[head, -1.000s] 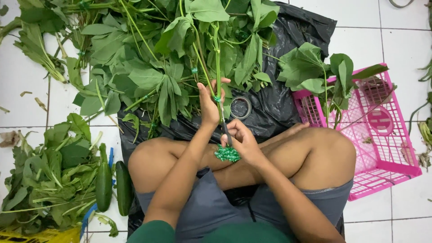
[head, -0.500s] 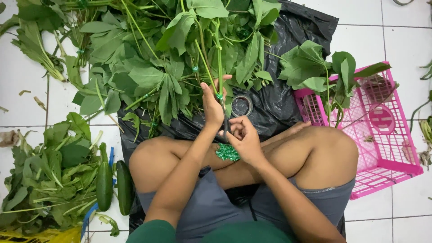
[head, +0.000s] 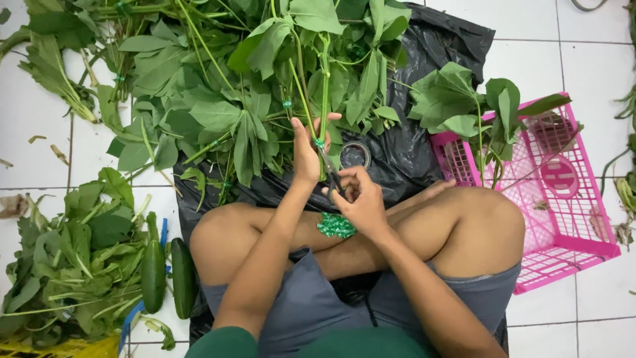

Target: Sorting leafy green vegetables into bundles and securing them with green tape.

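White glossy floor tiles [head: 596, 53] with thin grey grout lines fill the frame, and spread across them is a crinkled black plastic sheet [head: 450, 40], shiny where it folds. On top of it sits a big heap of leafy greens [head: 199, 106], broad matte leaves on long pale stalks, some stalks banded with small green ties. Off to the right, a bright pink plastic crate [head: 570, 219], a rigid square lattice with a round moulded badge in its middle, carries a few more leafy sprigs [head: 464, 106] over its near corner. Down at the left, a second, looser pile of leaves [head: 73, 265] lies on the tiles, with two smooth dark green cucumbers [head: 165, 275] side by side along its edge. A roll of clear tape [head: 356, 154] rests on the black plastic just beyond the hands.

Now to the action: the person sits cross-legged in grey shorts. The left hand [head: 306, 154] is clamped around a bundle of upright green stems [head: 323, 99], just at a green tie. The right hand [head: 358, 199] is closed around dark-handled scissors [head: 331, 174], the blades angled up to the base of those stems, close beside the left hand. Below the right wrist, a small clump of shiny green twist ties [head: 336, 226] sits on the shin.
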